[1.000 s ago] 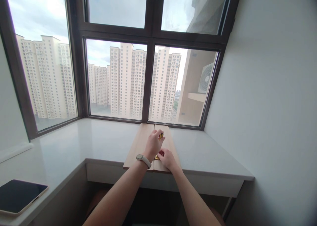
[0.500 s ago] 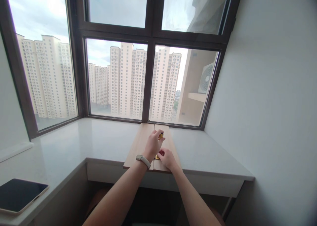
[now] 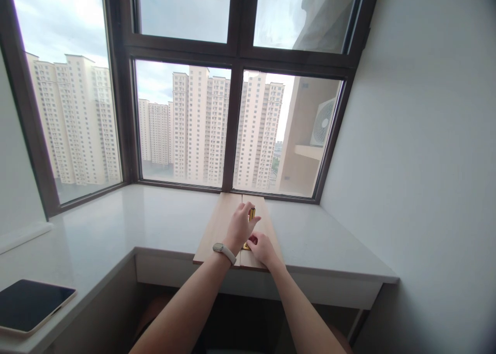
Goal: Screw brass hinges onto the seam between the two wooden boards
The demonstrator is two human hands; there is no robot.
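Two pale wooden boards, a left one and a right one, lie side by side on the white sill. My left hand, with a watch at the wrist, is above the seam and grips a small yellow and black tool, held upright between fingers and thumb. Closer to the front edge, my right hand has its fingers pinched at a gold metal plate lying across the seam. Its fingertips hide part of the plate, and whatever they pinch is too small to make out.
The white sill runs around the boards, under a dark window frame. A tablet lies at the far left near the edge. The right wall stands beside the sill.
The thumb of my left hand has moved slightly outward and the yellow and black tool has turned a little. My right hand stays in place.
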